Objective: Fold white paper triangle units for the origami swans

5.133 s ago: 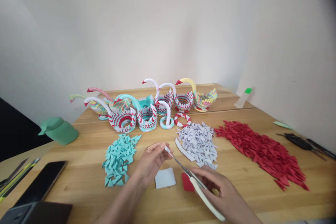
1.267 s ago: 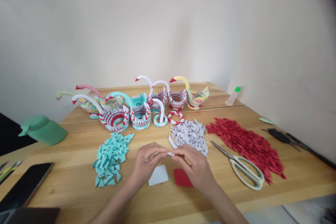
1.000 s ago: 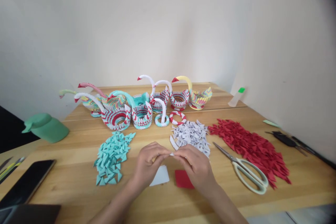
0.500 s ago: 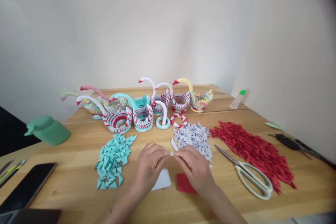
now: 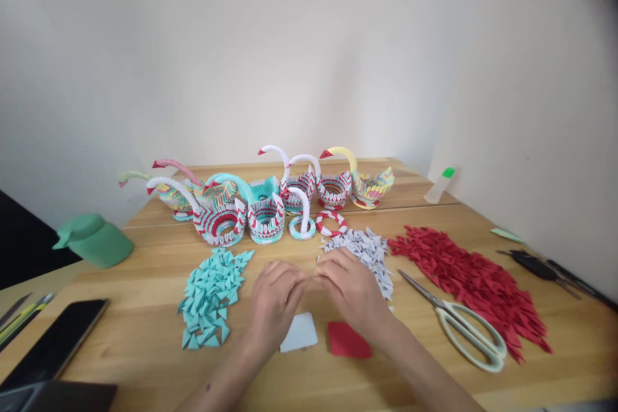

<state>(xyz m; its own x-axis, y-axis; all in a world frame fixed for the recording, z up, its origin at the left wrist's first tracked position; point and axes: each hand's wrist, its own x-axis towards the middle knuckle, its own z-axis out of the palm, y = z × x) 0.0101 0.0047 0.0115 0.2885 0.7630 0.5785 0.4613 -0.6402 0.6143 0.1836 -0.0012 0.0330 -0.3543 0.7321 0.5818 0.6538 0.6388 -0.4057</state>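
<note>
My left hand [image 5: 277, 299] and my right hand [image 5: 350, 286] meet fingertip to fingertip above the table, both closed in a pinch. The small white paper piece seen between them half a second ago is now hidden by the fingers. Below them lie a stack of white paper slips [image 5: 299, 333] and a stack of red paper slips [image 5: 348, 340]. Behind my right hand spreads a pile of white folded paper triangles [image 5: 374, 251]. To the left of my left hand is a pile of turquoise folded triangles [image 5: 210, 296].
Scissors [image 5: 458, 322] and red folded triangles [image 5: 473, 277] lie to the right. Several paper swans [image 5: 219, 222] and a red-and-white ring [image 5: 331, 224] stand behind. A phone [image 5: 55, 341], a green container [image 5: 96, 241], a green-capped bottle [image 5: 439, 187] and a black-handled tool [image 5: 533, 264] line the sides.
The fingertips have closed over the small white piece, hiding it. My right hand has shifted up slightly, uncovering more of the red slips. The view has moved slightly.
</note>
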